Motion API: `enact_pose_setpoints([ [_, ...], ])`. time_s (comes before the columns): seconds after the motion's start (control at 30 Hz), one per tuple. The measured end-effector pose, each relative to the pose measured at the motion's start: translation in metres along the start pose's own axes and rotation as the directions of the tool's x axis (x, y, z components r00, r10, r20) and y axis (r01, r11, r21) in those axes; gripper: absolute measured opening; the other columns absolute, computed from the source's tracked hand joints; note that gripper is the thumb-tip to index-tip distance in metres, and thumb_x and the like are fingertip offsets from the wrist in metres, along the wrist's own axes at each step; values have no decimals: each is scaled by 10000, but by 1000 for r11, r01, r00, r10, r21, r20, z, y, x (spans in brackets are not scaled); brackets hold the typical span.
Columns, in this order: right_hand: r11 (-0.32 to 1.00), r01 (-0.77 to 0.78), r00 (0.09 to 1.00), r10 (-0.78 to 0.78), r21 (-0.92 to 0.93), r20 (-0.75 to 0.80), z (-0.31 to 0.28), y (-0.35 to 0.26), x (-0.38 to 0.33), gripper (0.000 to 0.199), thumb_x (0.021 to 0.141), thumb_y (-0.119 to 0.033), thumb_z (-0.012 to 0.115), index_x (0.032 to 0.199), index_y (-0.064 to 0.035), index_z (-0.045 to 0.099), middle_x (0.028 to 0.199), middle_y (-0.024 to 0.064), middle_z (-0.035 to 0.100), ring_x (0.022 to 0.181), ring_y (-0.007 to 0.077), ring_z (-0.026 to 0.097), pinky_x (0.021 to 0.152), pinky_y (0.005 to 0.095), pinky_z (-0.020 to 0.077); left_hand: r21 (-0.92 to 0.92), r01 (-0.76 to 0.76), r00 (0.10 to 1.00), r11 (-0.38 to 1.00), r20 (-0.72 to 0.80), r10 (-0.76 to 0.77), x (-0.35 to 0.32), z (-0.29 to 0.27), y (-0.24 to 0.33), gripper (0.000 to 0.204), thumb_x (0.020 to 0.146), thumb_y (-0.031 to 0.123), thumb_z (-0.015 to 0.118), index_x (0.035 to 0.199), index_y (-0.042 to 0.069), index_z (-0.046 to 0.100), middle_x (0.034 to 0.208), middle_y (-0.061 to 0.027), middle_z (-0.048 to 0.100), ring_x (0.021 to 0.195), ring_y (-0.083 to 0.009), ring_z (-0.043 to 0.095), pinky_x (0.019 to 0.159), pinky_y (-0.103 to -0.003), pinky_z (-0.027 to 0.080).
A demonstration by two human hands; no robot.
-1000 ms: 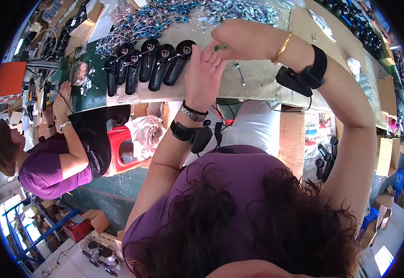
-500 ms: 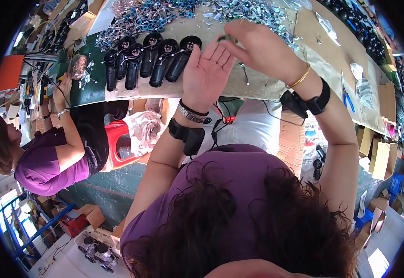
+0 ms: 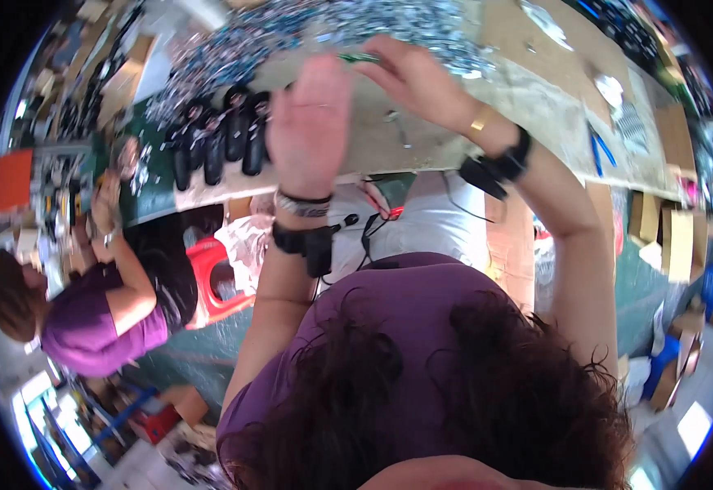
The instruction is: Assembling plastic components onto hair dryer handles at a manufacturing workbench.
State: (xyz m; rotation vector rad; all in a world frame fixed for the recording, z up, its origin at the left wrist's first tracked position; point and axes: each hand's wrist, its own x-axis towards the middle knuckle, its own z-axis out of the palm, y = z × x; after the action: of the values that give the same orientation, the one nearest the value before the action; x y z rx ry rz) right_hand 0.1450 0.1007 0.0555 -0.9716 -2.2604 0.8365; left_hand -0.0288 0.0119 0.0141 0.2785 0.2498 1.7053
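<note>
My left hand (image 3: 311,122) is raised over the table with its palm showing and its fingers stretched out, slightly smeared by motion. It appears to hold nothing. Beside its fingertips, my right hand (image 3: 412,80) pinches a small, thin green piece (image 3: 361,58), too blurred to name. Left of my left hand, several black handles with round heads (image 3: 234,131) lie side by side, and the hand hides part of that row. A small pale part with a lead (image 3: 397,122) rests on the table below my right hand.
A spread of small wired parts (image 3: 242,53) covers the table's far side. Blue-handled pliers (image 3: 601,151) lie at the right, near cardboard (image 3: 548,69). A co-worker in purple (image 3: 103,310) works at the left beside a red stool (image 3: 213,282). Cardboard boxes (image 3: 671,237) stand at the right.
My left hand has swung left and up, across the black handles. My right hand has shifted left with the green piece in its fingers. The whole view has moved and blurred.
</note>
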Motion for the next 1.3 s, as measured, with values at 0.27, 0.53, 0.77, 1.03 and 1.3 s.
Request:
enact_pose_setpoints([
  [0.27, 996, 17, 961, -42, -92, -275, 41, 44, 96, 282, 1015, -241, 541, 1201, -47, 627, 1139, 180, 709, 1041, 412, 691, 911, 497, 561, 769, -517, 667, 376, 638, -385, 3, 131, -50, 559, 1114, 354, 366, 1404, -85, 556, 1495, -199, 563, 1436, -298, 495, 1231, -500, 318],
  [0.53, 517, 531, 784, -599, -671, 159, 23, 77, 130, 87, 945, -120, 535, 981, -42, 550, 910, 156, 660, 850, 385, 704, 708, 512, 581, 380, -892, 15, 246, 567, -824, 5, 203, -125, 609, 1118, 382, 292, 1356, -84, 602, 1395, -196, 638, 1362, -387, 548, 1237, -529, 280],
  [0.77, 505, 546, 766, -624, -668, 154, 2, 62, 115, 87, 945, -114, 545, 998, -44, 546, 883, 150, 661, 814, 381, 704, 673, 503, 581, 475, -748, -124, 464, 587, -800, -43, 213, -124, 571, 1089, 415, 327, 1368, 28, 639, 1369, -160, 662, 1361, -345, 558, 1228, -579, 246],
  [1.03, 561, 496, 783, -619, -663, 62, -2, 53, 115, 108, 955, -128, 542, 1024, -45, 546, 869, 141, 674, 818, 372, 713, 672, 484, 587, 442, -889, 242, 123, 680, -692, -17, 182, -116, 427, 1053, 400, 496, 1240, 79, 707, 1255, -128, 709, 1274, -334, 610, 1224, -629, 208],
  [1.3, 551, 479, 670, -733, -683, -122, -19, 52, 123, 120, 970, -130, 516, 1052, -49, 549, 918, 139, 700, 860, 370, 726, 694, 462, 597, 249, -960, 261, -127, 635, -727, 20, 168, -109, 593, 1105, 460, 281, 1343, 65, 654, 1360, -146, 670, 1341, -343, 581, 1251, -558, 166],
])
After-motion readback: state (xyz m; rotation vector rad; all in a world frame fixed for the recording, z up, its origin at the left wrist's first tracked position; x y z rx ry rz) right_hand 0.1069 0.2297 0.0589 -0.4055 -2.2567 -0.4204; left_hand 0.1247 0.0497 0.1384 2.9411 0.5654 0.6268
